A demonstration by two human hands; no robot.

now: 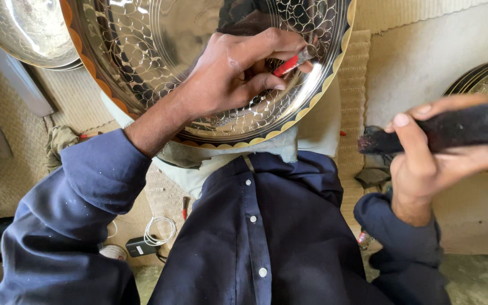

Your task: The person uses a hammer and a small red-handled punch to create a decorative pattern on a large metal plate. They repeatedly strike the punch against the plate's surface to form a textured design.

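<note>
Head view: left hand [227,73] pinches a red-handled chisel [289,63] on the engraved brass tray [142,62]; at three o'clock, right hand [425,164] clenches a dark mallet [453,131], engraving mid-stroke.

We have a single view, from a camera worn on the head, looking steeply down our own chest. It sits close: the dark blue shirt [255,237] fills the lower frame, the big engraved metal tray [142,56] the top, and the floor mat [362,85] shows beyond. No second view overlaps it.

Glossy engraved metal tray [159,62], matt cloth [289,144]
</note>
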